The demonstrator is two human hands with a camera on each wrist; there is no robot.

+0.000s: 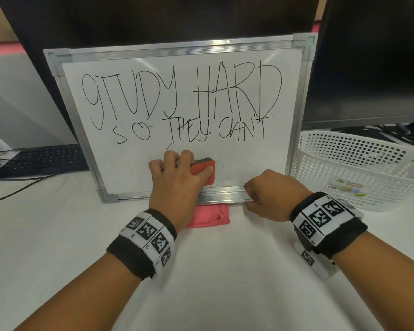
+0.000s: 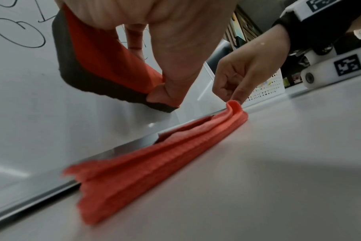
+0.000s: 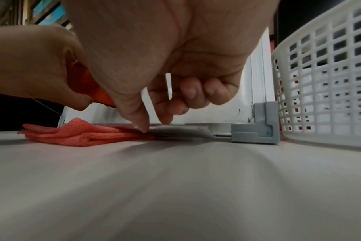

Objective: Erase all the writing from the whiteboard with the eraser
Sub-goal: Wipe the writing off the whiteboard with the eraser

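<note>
The whiteboard (image 1: 249,161) stands propped upright, with black writing (image 1: 182,96) across its upper two thirds. My left hand (image 1: 184,168) grips the red eraser (image 1: 204,173) and holds its dark felt face flat against the board's lower middle, just under the second line. In the left wrist view the eraser (image 2: 97,65) lies between thumb and fingers. My right hand (image 1: 255,195) pinches the board's bottom frame rail right of centre, thumb in front and fingers curled; the right wrist view shows that hand (image 3: 155,124) on the rail (image 3: 185,130).
A folded pink cloth (image 1: 210,217) lies on the white table, tucked under the board's bottom edge between my hands. A white lattice basket (image 1: 359,168) stands at the right, close to the board's corner (image 3: 255,128). A keyboard (image 1: 46,158) sits left, with dark monitors (image 1: 368,68) behind.
</note>
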